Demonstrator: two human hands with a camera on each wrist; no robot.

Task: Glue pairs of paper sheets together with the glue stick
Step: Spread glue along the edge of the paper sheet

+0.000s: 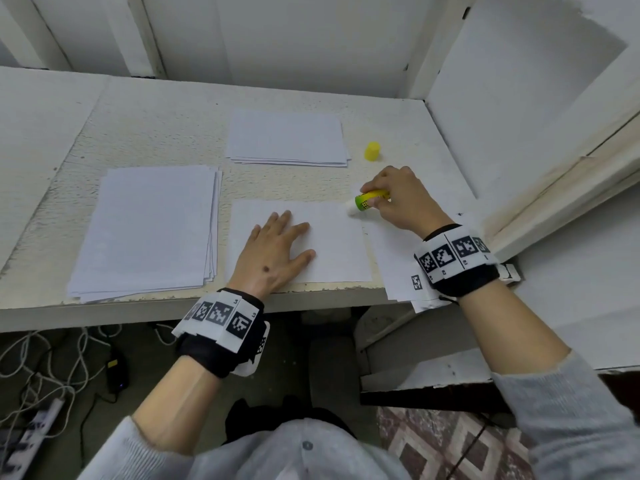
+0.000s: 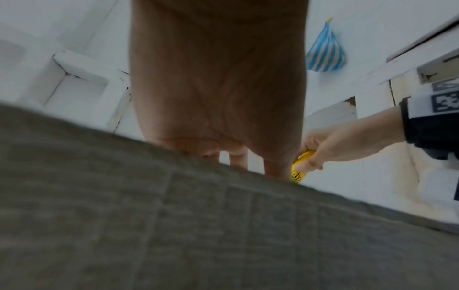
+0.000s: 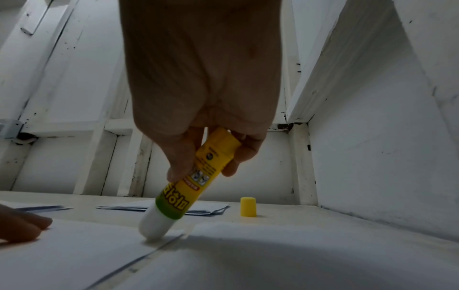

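Note:
A single white sheet [image 1: 332,244] lies near the table's front edge. My left hand [image 1: 277,251] lies flat on it with fingers spread, pressing it down. My right hand [image 1: 394,199] grips an uncapped yellow-green glue stick [image 1: 369,199], tilted, with its white tip touching the sheet's far right corner [image 3: 154,233]. The stick's yellow cap [image 1: 372,151] stands upright on the table beyond that hand. In the left wrist view the right hand [image 2: 330,149] holds the glue stick [image 2: 299,170] past my left fingers [image 2: 238,157].
A thick paper stack [image 1: 145,230] lies at front left, a smaller stack [image 1: 287,136] at the back middle. More sheets [image 1: 394,261] lie under my right wrist, overhanging the table edge. White walls close the back and right. Cables and a power strip [image 1: 31,431] lie on the floor.

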